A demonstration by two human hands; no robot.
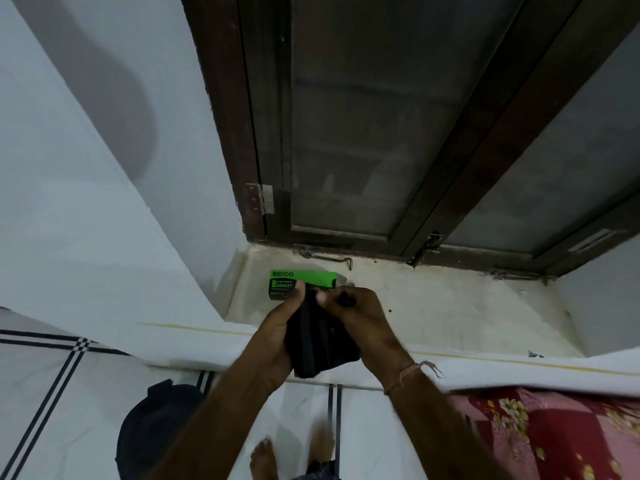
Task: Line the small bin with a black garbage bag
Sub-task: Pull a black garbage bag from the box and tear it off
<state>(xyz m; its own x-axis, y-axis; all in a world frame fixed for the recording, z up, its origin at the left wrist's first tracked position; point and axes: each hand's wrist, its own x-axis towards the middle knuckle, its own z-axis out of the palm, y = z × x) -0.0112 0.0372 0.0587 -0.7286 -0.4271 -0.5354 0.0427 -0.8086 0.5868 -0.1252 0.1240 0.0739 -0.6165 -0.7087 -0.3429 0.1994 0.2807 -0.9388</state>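
Black and folded, the garbage bag (320,341) sits between both hands above the front edge of a pale windowsill (433,299), held up and not resting on anything. Going from the left: a white wall (69,202) slopes down to a white floor with dark double stripes (45,386), where a dark rounded thing (156,420), perhaps the bin though I cannot tell, sits low beside the left forearm. The left hand (280,327) closes its grip on the bag's left side, thumb pressed on top. Just behind that thumb a bright green box (304,280) lies flat on the sill near its left corner; the word "BECO" reads clearly on its top strip, and below it part of "GARBAGE" shows, the rest hidden by the thumb and the smaller lines too fine to read. The right hand (356,317) is clamped on the bag's upper right edge, fingers curled over it, with a thin thread band (408,374) around the wrist. Behind the box a metal hook latch (329,258) lies along the dark wooden window frame (346,133). Right of the hands the sill is bare and open up to the far wall. Below the sill's front lip bare toes (263,455) show on the floor, and a red flowered cloth (554,434) fills the lower right corner.
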